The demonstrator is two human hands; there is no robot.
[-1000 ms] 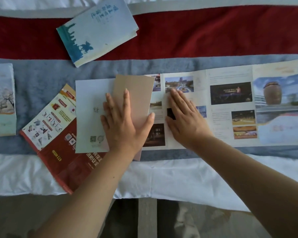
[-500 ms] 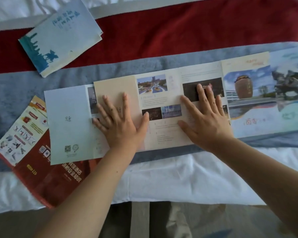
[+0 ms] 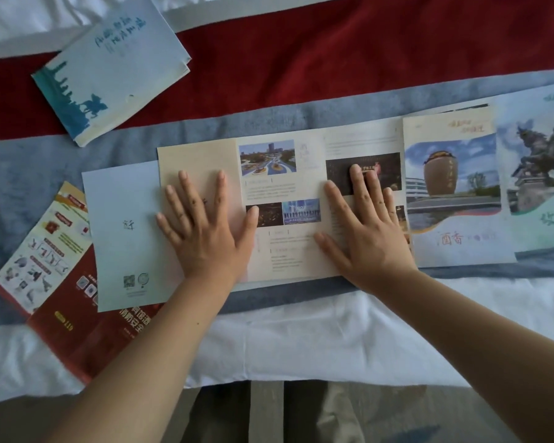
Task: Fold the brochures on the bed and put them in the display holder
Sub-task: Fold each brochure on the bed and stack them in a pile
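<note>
Across the bed (image 3: 301,346) runs a red and grey-blue runner (image 3: 333,59). On its grey-blue band lies a long brochure (image 3: 282,193), spread out in several panels. The left hand (image 3: 205,238) lies flat on the beige panel, fingers spread wide. The right hand (image 3: 368,231) presses flat on the panel with the dark photo, fingers straight. A folded blue brochure (image 3: 115,65) sits on the red band, far left. A red brochure (image 3: 55,282) lies near left, partly under the long one's pale end panel.

A white-sheeted bed (image 3: 301,346) carries a red and grey-blue runner (image 3: 333,59), above a dim patterned floor (image 3: 349,417).
</note>
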